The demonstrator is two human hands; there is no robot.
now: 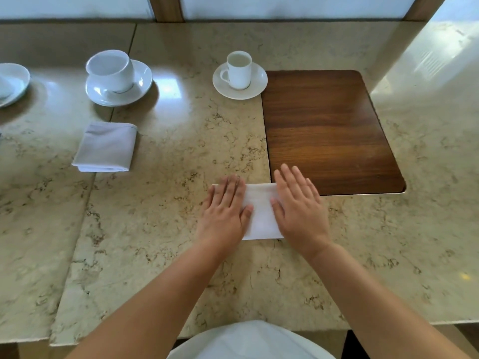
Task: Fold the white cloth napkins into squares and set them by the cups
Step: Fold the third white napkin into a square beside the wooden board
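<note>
Two flat hands (left hand (225, 208), right hand (298, 203)), napkin (260, 211)

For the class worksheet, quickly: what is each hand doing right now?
Left hand: open, flat on the napkin, gripping nothing.
Right hand: open, flat on the same napkin.

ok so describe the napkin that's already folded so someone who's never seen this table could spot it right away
Start at the marble table and go to its left part, where a large white cup on a saucer stands. The folded napkin lies flat just in front of that cup, nearer the person. Unlike the napkin under the hands, it lies alone, untouched, and looks greyer in shadow.
</note>
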